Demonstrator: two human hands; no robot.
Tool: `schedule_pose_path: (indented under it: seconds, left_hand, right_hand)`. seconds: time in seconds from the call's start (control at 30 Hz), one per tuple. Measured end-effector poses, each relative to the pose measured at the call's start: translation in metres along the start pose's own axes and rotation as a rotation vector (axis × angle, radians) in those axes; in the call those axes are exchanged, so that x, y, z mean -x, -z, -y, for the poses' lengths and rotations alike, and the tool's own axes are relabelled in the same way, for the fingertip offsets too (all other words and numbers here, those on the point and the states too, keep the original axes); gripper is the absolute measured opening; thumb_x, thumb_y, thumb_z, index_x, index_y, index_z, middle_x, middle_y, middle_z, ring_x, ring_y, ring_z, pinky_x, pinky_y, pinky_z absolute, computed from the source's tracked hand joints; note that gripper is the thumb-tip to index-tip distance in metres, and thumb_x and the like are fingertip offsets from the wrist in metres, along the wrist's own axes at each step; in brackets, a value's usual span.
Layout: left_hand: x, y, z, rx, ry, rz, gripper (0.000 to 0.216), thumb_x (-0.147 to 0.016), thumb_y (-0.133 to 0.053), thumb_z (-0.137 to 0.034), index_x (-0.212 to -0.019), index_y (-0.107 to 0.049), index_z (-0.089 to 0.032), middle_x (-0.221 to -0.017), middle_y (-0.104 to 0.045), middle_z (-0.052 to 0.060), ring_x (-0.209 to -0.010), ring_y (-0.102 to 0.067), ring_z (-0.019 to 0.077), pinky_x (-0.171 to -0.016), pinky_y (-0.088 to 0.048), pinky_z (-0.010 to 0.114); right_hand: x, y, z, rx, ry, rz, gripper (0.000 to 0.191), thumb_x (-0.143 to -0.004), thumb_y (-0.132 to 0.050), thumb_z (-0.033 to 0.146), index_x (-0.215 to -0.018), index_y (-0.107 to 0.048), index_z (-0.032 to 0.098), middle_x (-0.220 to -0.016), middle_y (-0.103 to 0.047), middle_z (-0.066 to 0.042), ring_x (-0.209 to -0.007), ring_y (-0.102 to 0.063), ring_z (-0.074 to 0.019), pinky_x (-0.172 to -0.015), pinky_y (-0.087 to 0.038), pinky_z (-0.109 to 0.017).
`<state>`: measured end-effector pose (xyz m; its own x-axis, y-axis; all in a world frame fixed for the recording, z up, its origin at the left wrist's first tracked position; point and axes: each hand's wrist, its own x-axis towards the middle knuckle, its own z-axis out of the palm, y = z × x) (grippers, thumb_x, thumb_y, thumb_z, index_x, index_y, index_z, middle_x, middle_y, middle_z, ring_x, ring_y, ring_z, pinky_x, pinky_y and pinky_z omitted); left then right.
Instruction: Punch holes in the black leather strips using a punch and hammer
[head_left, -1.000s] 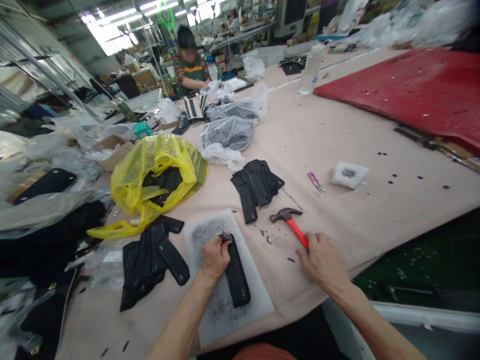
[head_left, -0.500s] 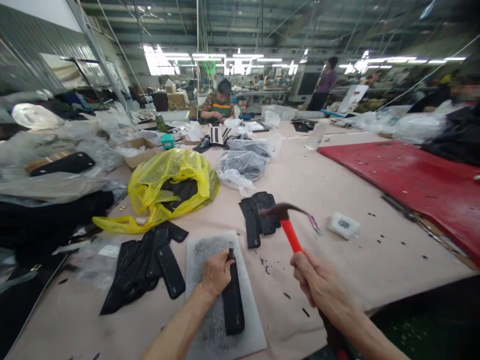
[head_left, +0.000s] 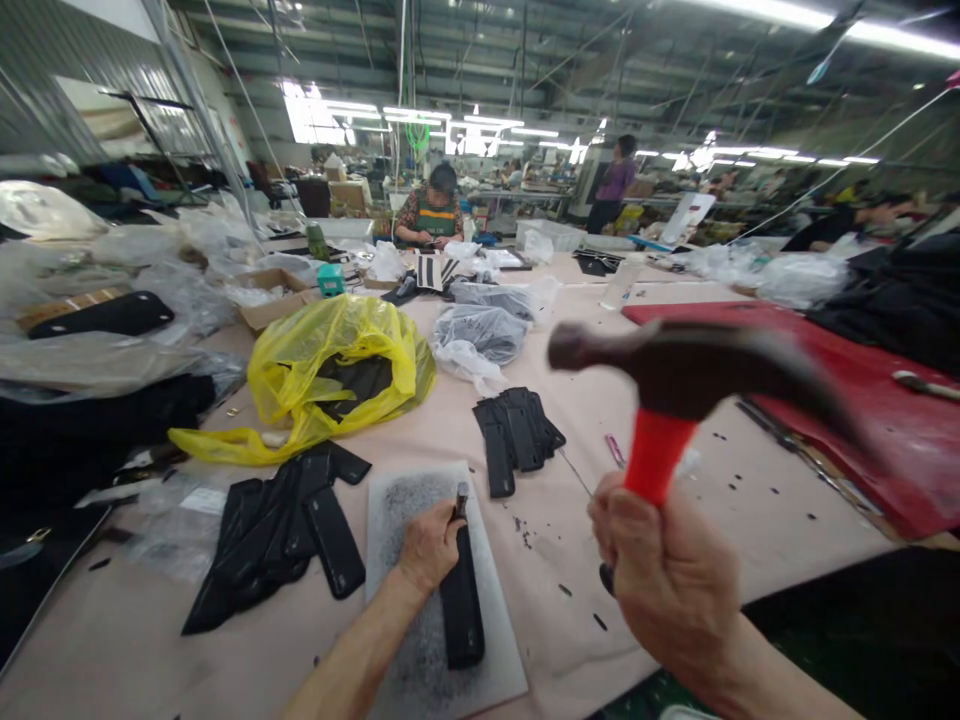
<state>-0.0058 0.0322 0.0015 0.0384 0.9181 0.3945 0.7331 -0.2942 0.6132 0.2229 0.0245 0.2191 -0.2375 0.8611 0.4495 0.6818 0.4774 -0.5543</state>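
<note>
My right hand (head_left: 664,575) is wrapped round the red handle of a claw hammer (head_left: 675,375), raised high and close to the camera, its head pointing left. My left hand (head_left: 427,545) is closed round a small metal punch (head_left: 460,498) standing upright on the top end of a long black strap piece (head_left: 461,605). That strap lies on a white, scuffed cutting pad (head_left: 409,500) near the table's front edge.
Stacks of black strap pieces lie left of the pad (head_left: 285,525) and beyond it (head_left: 517,435). A yellow plastic bag (head_left: 337,375), clear bags (head_left: 480,335) and a red mat (head_left: 862,400) sit further back. A person in green (head_left: 433,215) works at the far end.
My right hand picked the hammer up off the table and swung it up high toward the camera. The left hand stayed on the punch and strap. My head tilted upward.
</note>
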Motion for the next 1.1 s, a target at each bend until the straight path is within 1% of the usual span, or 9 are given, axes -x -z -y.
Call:
schedule_pose_path:
  seconds: [0.13,0.3,0.47,0.63,0.73,0.8,0.87,0.97,1.1]
  left_hand:
    - [-0.001,0.001,-0.001,-0.022,-0.014,-0.019,0.014,-0.084,-0.054,-0.012,-0.089,-0.062,-0.022,-0.077,-0.070,0.004,-0.073,-0.069,0.0217,-0.064,-0.050,0.031]
    - [-0.002,0.002,-0.003,0.000,-0.007,-0.008,0.014,-0.085,-0.053,-0.013,-0.092,-0.062,-0.021,-0.078,-0.070,0.004,-0.075,-0.069,0.0220,-0.066,-0.050,0.031]
    - [-0.001,0.001,-0.002,-0.025,0.005,0.005,0.012,-0.086,-0.052,-0.013,-0.087,-0.061,-0.022,-0.074,-0.069,0.004,-0.070,-0.068,0.0217,-0.062,-0.047,0.030]
    - [0.000,0.000,0.002,-0.045,0.012,-0.011,0.011,-0.086,-0.053,-0.014,-0.088,-0.060,-0.023,-0.073,-0.068,0.004,-0.072,-0.068,0.0224,-0.062,-0.047,0.031]
    - [-0.001,0.000,0.002,-0.038,0.017,-0.001,0.012,-0.086,-0.053,-0.014,-0.088,-0.061,-0.023,-0.074,-0.069,0.004,-0.073,-0.068,0.0224,-0.063,-0.048,0.031]
    - [-0.001,0.001,0.001,-0.036,0.028,0.021,0.012,-0.086,-0.052,-0.015,-0.088,-0.061,-0.022,-0.075,-0.069,0.004,-0.074,-0.068,0.0224,-0.065,-0.049,0.031]
    - [-0.001,0.002,0.000,-0.043,0.050,0.038,0.010,-0.088,-0.052,-0.017,-0.088,-0.061,-0.021,-0.077,-0.070,0.005,-0.075,-0.069,0.0227,-0.066,-0.050,0.031]
    - [-0.002,0.003,-0.001,-0.055,0.074,0.056,0.012,-0.089,-0.050,-0.020,-0.087,-0.062,-0.020,-0.080,-0.071,0.006,-0.077,-0.069,0.0233,-0.068,-0.051,0.032]
    - [-0.001,0.004,-0.002,-0.052,0.078,0.077,0.016,-0.090,-0.048,-0.022,-0.091,-0.064,-0.020,-0.085,-0.072,0.007,-0.081,-0.070,0.0237,-0.072,-0.052,0.034]
  right_hand:
    - [-0.003,0.002,-0.003,0.119,0.061,0.386,0.032,-0.096,-0.045,0.040,-0.070,-0.048,0.022,-0.047,-0.043,0.005,-0.037,-0.028,-0.0085,-0.042,-0.013,-0.027]
    - [-0.004,0.008,0.000,-0.047,-0.085,0.031,0.041,-0.103,-0.021,0.041,-0.080,-0.049,0.022,-0.060,-0.048,0.002,-0.050,-0.043,-0.0122,-0.048,-0.030,-0.025]
    - [0.011,-0.006,-0.018,0.006,-0.045,0.274,0.034,-0.093,-0.049,0.047,-0.070,-0.051,0.022,-0.048,-0.045,0.004,-0.040,-0.030,-0.0108,-0.045,-0.017,-0.029]
    - [0.032,-0.019,-0.074,0.030,-0.393,0.458,0.037,-0.096,-0.036,0.047,-0.071,-0.049,0.021,-0.058,-0.053,0.001,-0.051,-0.045,-0.0134,-0.050,-0.029,-0.026]
    - [0.063,-0.044,-0.124,-0.063,-0.715,0.586,0.040,-0.097,-0.025,0.046,-0.076,-0.048,0.021,-0.054,-0.049,0.003,-0.042,-0.043,-0.0128,-0.044,-0.034,-0.025]
    - [0.083,-0.062,-0.147,0.038,-0.764,0.591,0.042,-0.098,-0.022,0.042,-0.086,-0.055,0.019,-0.060,-0.057,-0.002,-0.046,-0.052,-0.0163,-0.048,-0.043,-0.029]
    - [0.096,-0.077,-0.152,0.184,-0.652,0.501,0.040,-0.097,-0.028,0.036,-0.104,-0.059,0.013,-0.089,-0.067,-0.015,-0.075,-0.065,-0.0251,-0.069,-0.052,-0.040]
    - [0.102,-0.095,-0.127,0.263,-0.327,0.340,0.049,-0.092,-0.044,0.032,-0.136,-0.047,0.011,-0.141,-0.048,-0.023,-0.126,-0.047,-0.0361,-0.103,-0.038,-0.055]
    - [0.111,-0.121,-0.074,0.097,0.040,0.545,0.074,-0.085,-0.059,0.044,-0.150,-0.033,0.020,-0.158,-0.030,-0.013,-0.145,-0.023,-0.0361,-0.115,-0.021,-0.060]
